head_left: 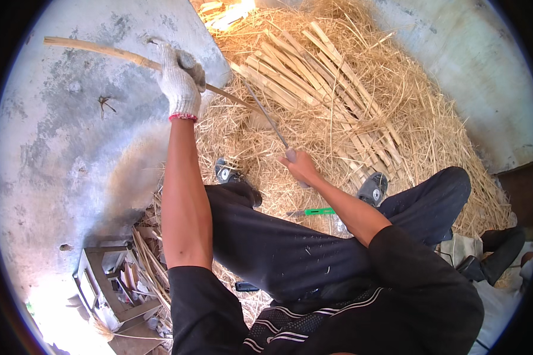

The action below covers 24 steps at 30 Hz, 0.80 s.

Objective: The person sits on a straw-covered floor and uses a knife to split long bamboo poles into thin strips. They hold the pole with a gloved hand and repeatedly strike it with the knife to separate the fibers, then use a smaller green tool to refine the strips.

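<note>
My left hand (180, 86), in a white knit glove with a red cuff edge, is closed around a long, pale split-bamboo strip (103, 49). The strip reaches past the glove on both sides, with its far-left end raised in front of the wall. Bare, my right hand (302, 168) grips the handle of a long, narrow-bladed knife (270, 121). Its blade points up and to the left, near the strip's lower right end; I cannot tell whether they touch. Below my right hand, a green-handled tool (320, 212) lies between my legs.
Several split-bamboo strips (314, 74) lie in a loose bundle on a heap of straw-like shavings (426, 109). A stained pale wall (59, 154) rises at left, another (474, 77) at far right. At lower left stands a wooden frame (109, 296) among scraps. My shoes (372, 189) rest on the shavings.
</note>
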Tool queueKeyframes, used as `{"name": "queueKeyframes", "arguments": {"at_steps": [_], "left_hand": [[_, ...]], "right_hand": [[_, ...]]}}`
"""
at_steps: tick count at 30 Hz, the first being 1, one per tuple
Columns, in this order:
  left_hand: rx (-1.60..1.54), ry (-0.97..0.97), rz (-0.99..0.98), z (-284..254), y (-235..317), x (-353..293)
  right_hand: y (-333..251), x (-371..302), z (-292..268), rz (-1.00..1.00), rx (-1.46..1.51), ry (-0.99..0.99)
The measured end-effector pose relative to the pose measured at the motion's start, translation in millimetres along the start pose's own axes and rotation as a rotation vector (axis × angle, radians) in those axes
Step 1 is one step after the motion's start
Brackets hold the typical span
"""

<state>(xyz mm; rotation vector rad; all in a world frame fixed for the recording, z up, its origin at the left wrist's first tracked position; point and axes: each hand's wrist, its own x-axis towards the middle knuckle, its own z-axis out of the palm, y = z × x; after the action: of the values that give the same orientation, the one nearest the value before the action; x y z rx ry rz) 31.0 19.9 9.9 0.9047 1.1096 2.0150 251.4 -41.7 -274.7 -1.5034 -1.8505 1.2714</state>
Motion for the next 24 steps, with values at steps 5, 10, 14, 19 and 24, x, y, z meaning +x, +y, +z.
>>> {"name": "queueKeyframes", "arguments": {"at_steps": [5, 10, 14, 19, 24], "left_hand": [[-0.045, -0.308, -0.187, -19.3, 7.3, 2.2], [-0.008, -0.098, -0.163, -13.2, 5.8, 3.3], [0.000, -0.043, -0.171, -13.6, 5.4, 8.4], [0.034, -0.065, -0.126, -4.0, 3.6, 4.1], [0.025, 0.026, -0.123, -1.9, 1.6, 4.6]], "right_hand": [[-5.4, -4.6, 5.0, 0.090, 0.033, -0.030], [-23.5, -4.0, -5.9, 0.049, -0.020, -0.029], [-27.7, -6.7, 5.7, 0.041, -0.030, 0.048], [-1.9, 1.9, 17.0, 0.193, 0.020, 0.077], [-40.2, -7.9, -11.4, 0.166, -0.004, -0.066]]}}
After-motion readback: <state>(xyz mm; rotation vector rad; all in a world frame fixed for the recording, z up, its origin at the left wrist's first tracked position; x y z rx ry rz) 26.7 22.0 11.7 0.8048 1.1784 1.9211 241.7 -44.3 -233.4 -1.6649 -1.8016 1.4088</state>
